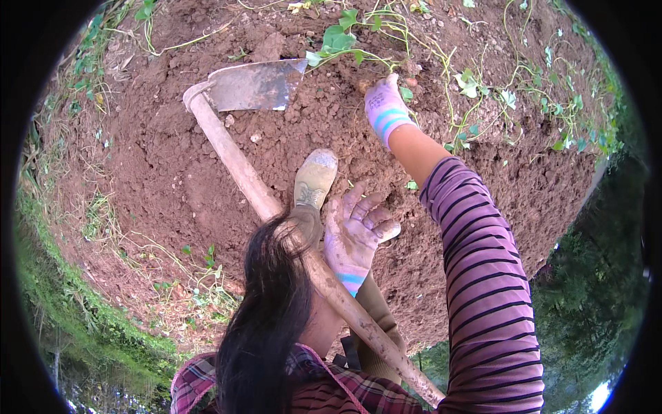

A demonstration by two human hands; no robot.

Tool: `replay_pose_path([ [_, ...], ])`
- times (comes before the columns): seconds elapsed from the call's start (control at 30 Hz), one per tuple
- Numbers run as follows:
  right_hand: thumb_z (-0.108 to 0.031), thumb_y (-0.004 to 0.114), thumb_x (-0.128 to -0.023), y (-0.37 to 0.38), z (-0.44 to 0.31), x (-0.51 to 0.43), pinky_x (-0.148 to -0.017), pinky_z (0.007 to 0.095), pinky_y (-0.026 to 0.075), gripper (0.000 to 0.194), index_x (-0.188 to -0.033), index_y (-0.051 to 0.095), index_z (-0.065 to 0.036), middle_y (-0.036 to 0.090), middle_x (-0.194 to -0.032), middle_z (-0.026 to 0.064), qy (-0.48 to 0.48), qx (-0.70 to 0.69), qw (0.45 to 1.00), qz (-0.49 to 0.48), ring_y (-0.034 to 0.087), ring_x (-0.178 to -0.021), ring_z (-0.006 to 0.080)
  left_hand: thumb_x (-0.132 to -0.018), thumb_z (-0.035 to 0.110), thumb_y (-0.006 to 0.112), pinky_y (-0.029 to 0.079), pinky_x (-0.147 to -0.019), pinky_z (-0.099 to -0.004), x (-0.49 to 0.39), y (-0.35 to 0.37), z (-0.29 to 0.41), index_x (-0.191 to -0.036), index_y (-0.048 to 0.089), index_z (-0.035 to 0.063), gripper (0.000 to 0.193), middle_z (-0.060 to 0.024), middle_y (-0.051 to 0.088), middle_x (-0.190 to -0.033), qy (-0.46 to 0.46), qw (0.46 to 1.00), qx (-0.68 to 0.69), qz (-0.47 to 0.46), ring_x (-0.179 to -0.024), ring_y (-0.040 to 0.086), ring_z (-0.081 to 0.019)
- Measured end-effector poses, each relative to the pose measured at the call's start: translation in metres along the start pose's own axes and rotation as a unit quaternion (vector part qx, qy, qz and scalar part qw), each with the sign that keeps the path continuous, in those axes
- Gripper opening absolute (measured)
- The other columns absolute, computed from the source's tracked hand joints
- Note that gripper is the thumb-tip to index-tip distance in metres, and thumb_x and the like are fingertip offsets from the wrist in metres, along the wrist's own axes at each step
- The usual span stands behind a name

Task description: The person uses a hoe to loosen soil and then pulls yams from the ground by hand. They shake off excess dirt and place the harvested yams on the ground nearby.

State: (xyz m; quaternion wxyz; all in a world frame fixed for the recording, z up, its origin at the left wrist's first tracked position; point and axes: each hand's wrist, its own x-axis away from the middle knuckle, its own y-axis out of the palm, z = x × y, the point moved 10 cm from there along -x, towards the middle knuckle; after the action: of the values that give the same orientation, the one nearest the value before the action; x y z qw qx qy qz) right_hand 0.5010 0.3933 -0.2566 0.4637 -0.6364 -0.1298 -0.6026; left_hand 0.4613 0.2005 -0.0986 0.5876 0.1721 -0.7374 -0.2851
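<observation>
My right hand (385,106), in a pale glove with blue bands, is closed at the base of a sweet potato vine (337,40) on the soil. Its fingertips are mostly hidden. A brownish lump (364,85), perhaps a tuber, shows against its left side, and a small reddish piece (411,82) lies to its right. My left hand (354,235), in a soil-stained glove, is palm up with fingers apart and nothing in it. A hoe's wooden handle (238,165) slants across in front of my left forearm; its metal blade (258,85) rests on the soil.
Loose reddish soil (170,171) surrounds my boot (316,173); the other boot's toe (390,231) shows behind my left hand. More vines (468,85) trail on the right. Cut stems (201,290) lie at lower left. Grass (77,310) borders the plot, and its right edge (579,207) drops off.
</observation>
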Motion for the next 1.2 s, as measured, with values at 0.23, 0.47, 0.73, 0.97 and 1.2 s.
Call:
replay_pose_path([
  [0.23, -0.017, 0.056, -0.090, 0.050, 0.012, 0.028, -0.087, 0.0432, 0.056, 0.027, -0.102, 0.076, -0.003, 0.074, -0.104, 0.0203, 0.098, -0.405, 0.909, 0.001, 0.071, -0.100, 0.0365, -0.106, 0.046, 0.043, 0.056, -0.090, -0.0483, -0.016, 0.014, 0.008, -0.139, 0.051, 0.0075, 0.051, -0.0177, 0.066, -0.123, 0.002, 0.999, 0.048, 0.002, -0.103, 0.068, -0.0327],
  [0.47, -0.024, 0.058, -0.093, 0.025, -0.006, 0.109, -0.079, 0.0478, 0.056, 0.023, -0.101, 0.067, -0.004, 0.071, -0.088, 0.0221, 0.124, -0.489, 0.857, 0.109, 0.071, -0.086, 0.0385, -0.102, 0.039, 0.056, 0.054, -0.086, -0.0390, -0.009, 0.000, 0.035, -0.137, 0.048, 0.0088, 0.047, -0.0085, 0.063, -0.114, 0.082, 0.976, -0.090, 0.181, -0.096, 0.064, -0.0222],
  [0.73, -0.017, 0.063, -0.087, -0.041, -0.003, 0.211, -0.071, 0.0469, 0.049, 0.034, -0.117, 0.054, -0.002, 0.065, -0.076, 0.0159, -0.012, -0.481, 0.827, 0.291, 0.064, -0.072, 0.0367, -0.103, 0.036, 0.054, 0.050, -0.095, -0.0390, -0.013, 0.007, 0.051, -0.145, 0.038, 0.0075, 0.053, -0.0097, 0.052, -0.129, 0.156, 0.947, -0.167, 0.225, -0.111, 0.057, -0.0206],
  [0.97, -0.024, 0.069, -0.088, -0.042, -0.025, 0.289, -0.088, 0.0452, 0.050, 0.059, -0.137, 0.049, 0.002, 0.065, -0.107, 0.0234, -0.133, -0.556, 0.793, 0.210, 0.064, -0.095, 0.0384, -0.103, 0.040, 0.054, 0.056, -0.085, -0.0281, -0.024, -0.024, 0.044, -0.126, 0.058, 0.0049, 0.042, -0.0105, 0.069, -0.109, 0.123, 0.929, -0.285, 0.200, -0.092, 0.068, -0.0194],
  [1.2, -0.035, 0.086, -0.078, -0.001, 0.050, 0.247, -0.104, 0.0395, 0.048, 0.100, -0.153, 0.030, -0.001, 0.047, -0.149, 0.0192, 0.019, -0.810, 0.552, 0.198, 0.056, -0.127, 0.0265, -0.104, 0.041, 0.051, 0.056, -0.071, -0.0255, -0.023, 0.050, 0.026, -0.120, 0.063, 0.0012, 0.045, -0.0047, 0.069, -0.095, 0.108, 0.909, -0.368, 0.165, -0.082, 0.068, -0.0114],
])
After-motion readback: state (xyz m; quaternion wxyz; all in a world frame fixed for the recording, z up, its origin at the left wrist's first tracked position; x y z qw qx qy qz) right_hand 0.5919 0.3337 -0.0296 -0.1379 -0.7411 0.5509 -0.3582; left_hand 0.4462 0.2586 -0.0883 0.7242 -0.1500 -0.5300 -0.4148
